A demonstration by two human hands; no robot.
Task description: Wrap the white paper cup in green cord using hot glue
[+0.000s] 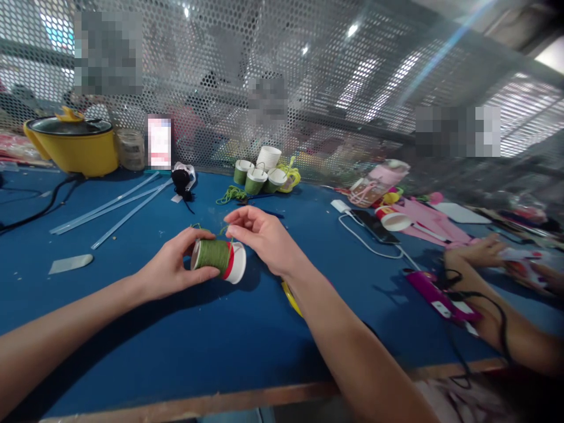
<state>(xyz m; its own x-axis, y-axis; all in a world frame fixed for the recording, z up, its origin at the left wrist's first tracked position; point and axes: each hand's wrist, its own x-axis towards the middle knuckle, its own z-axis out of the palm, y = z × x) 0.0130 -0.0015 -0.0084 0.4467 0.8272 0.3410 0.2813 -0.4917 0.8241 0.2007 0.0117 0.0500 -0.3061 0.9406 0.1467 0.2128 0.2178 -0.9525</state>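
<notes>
Here, from where I stand, a person sits or stands at a blue table (211,346), both bare hands near its middle; the left hand (178,261) curls round a yarn-wound cup (212,257), thumb along the near side and fingers over the far side, parted only by the cup's width; the cup lies tipped on its side, just above or on the tabletop, I cannot tell which; green yarn covers most of it, a red band (228,262) circles it next, and its bare white end (238,264) points right.

The right hand (262,235) reaches in from the right, thumb and forefinger pinched together on a green strand (230,238) just above the red band; its other fingers bend loosely.

Beyond the hands, on the far side, three green-wrapped cups (254,182) stand close together with white cups (268,157) behind them, loose green yarn (231,194) lying just to their left; at far left sits a yellow electric pot (86,153) beside a jar (131,150) and an upright phone (159,144); pale translucent strips (127,192) lie nearer; to the right are a dark phone (374,226), a purple power strip (436,294) and a co-worker's hand (478,252).
</notes>
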